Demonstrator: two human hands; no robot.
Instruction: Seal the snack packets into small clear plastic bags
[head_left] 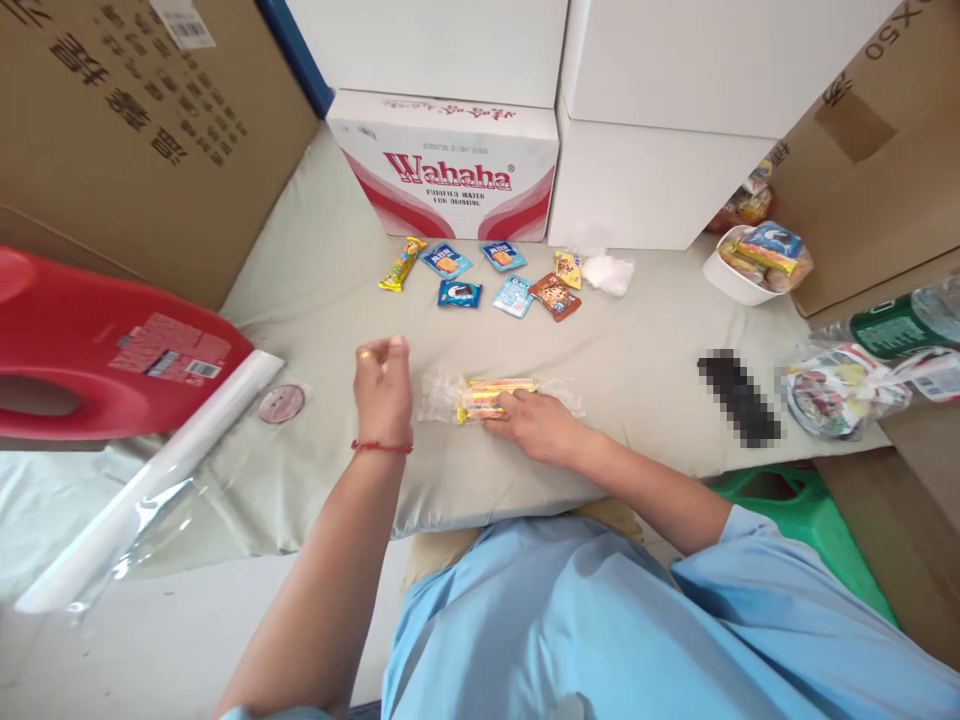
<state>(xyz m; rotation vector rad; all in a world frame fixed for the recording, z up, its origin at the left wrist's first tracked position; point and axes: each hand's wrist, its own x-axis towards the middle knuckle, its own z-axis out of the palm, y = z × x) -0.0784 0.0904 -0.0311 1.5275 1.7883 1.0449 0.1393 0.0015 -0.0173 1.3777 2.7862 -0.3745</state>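
Observation:
My right hand (538, 425) rests on a small bundle of yellow snack packets (480, 398), its fingers bent over the right part of the bundle. Clear crinkled plastic (436, 397) lies around the packets and sticks out on both sides. To the left of the bundle, my left hand (382, 385) is raised and closed, fingers curled and thumb up; whatever is inside it, if anything, is hidden. Farther back lie single snacks: a yellow stick packet (403, 264), blue packets (459, 293), a brown cookie packet (556, 297) and a small yellow packet (568, 268).
A white bundle of plastic (608, 274) lies behind. Boxes, among them a Wahaba carton (457, 170), line the back. A red jug (112, 350), a film roll (157, 480) and a round tin (282, 403) stand left. Right are a snack bowl (739, 285) and a bottle (907, 318).

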